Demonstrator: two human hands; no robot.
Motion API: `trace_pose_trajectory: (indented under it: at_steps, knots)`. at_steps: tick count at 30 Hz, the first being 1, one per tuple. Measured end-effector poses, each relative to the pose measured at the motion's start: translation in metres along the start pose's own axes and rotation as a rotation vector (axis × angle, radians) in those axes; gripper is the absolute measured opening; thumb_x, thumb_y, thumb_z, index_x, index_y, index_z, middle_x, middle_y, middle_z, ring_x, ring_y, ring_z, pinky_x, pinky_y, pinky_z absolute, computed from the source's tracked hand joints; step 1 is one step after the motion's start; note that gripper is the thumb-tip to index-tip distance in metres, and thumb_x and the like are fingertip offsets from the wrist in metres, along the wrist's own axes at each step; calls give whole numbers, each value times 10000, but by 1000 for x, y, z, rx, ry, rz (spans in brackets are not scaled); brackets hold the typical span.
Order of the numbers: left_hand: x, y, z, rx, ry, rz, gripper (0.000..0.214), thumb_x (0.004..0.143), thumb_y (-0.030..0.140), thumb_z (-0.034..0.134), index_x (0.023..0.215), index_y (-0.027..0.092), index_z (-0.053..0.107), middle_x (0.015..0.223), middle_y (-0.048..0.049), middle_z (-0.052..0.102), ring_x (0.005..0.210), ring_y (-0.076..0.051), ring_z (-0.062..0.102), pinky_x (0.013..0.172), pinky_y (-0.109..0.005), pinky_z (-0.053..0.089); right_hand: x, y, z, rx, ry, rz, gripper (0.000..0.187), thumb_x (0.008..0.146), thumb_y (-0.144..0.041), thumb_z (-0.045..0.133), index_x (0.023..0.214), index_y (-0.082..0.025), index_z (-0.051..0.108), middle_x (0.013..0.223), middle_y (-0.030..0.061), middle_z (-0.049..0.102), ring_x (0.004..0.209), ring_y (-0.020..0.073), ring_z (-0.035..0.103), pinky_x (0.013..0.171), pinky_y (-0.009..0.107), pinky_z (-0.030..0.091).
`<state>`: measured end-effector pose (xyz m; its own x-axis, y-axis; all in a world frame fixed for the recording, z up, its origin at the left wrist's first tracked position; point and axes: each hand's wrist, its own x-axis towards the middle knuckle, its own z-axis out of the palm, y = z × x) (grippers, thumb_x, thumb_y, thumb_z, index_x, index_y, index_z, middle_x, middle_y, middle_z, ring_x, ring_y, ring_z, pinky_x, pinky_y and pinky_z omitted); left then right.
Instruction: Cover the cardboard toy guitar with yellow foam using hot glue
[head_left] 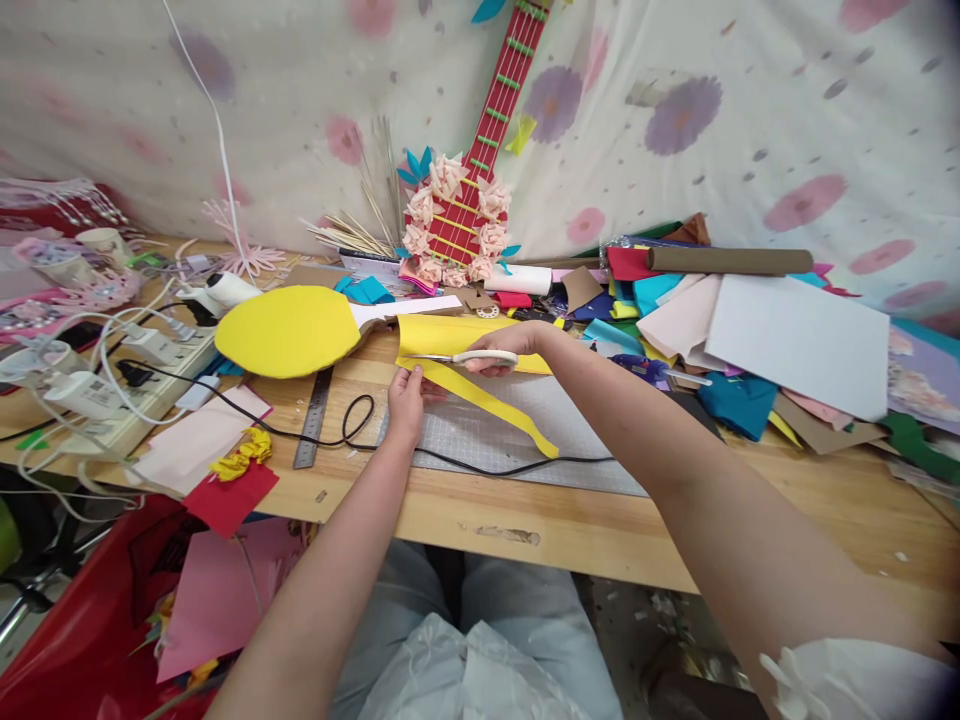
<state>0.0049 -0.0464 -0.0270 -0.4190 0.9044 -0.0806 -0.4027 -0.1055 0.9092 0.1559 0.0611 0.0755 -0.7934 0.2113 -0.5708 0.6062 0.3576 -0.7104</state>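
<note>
My right hand [499, 348] is closed on the handles of white-handled scissors [480, 357], whose blades point left into a yellow sheet [450, 335]. A narrow yellow strip [495, 408] runs from the cut's left end and hangs down to the right over the grey cutting mat [480, 437]. My left hand [407, 402] pinches the sheet's left edge beside the scissor tips, where the strip joins. Left of the hands lies a yellow oval board [289, 332] with a white neck-like piece.
A red paper guitar with pink flowers [457, 215] leans on the back curtain. Colored sheets and a glue gun [641, 368] lie at right. A power strip [142, 385] with tangled cables and a steel ruler [311, 425] are at left. A black cord [480, 468] crosses the mat.
</note>
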Motion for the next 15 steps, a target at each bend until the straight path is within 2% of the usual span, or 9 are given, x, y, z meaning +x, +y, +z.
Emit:
trace_pose_trajectory:
  at_steps: [5,15]
  knots:
    - [1,-1,1,-6,40,14,249,707,384,631,725,177,494,568,20,604,475,-137,594,454,-254,504,0,-1,-1,-14,-8,5,614,610,-768,559,664,-172,421,542,-68,404,470,46,370,460,213,311]
    - [1,-4,1,10,39,54,222,735,375,621,746,179,517,602,15,603,480,-110,568,420,-215,484,-2,-4,-4,-13,6,72,630,568,-755,610,731,-168,449,557,-70,411,470,42,383,447,204,287]
